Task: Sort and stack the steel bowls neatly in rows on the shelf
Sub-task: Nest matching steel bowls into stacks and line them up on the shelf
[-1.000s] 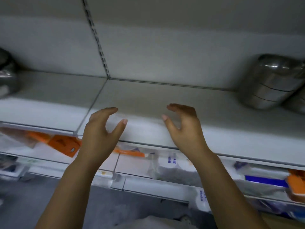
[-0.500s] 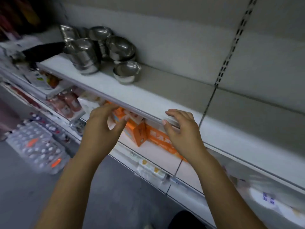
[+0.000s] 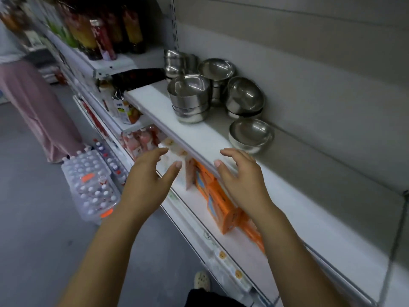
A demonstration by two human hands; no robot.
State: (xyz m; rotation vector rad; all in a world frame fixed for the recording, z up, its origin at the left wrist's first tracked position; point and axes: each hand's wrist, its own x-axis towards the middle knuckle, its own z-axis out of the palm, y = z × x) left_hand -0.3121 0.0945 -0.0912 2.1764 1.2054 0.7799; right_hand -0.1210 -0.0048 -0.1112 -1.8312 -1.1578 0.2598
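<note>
Head view, bowls: The steel bowls stand in loose stacks at the left end of the white shelf [image 3: 287, 196]. There is a tall front stack [image 3: 189, 98], a tilted stack [image 3: 244, 97] beside it, more at the back [image 3: 215, 72], and a low pair [image 3: 251, 135] nearest the hands.
Head view, hands: The left hand [image 3: 150, 180] hovers off the shelf's front edge with its fingers apart, holding nothing. The right hand [image 3: 241, 180] is at the edge, also spread and empty, just short of the low pair.
Handling: I'd judge the bowls light, rigid and slick, and nested ones may cling or clatter. Take each by the rim or cup it under the base, and steady the tilted stack first.
Since earlier: Half a second ago the bowls lay further off. Now they are closer, and the hands keep the same open pose.
</note>
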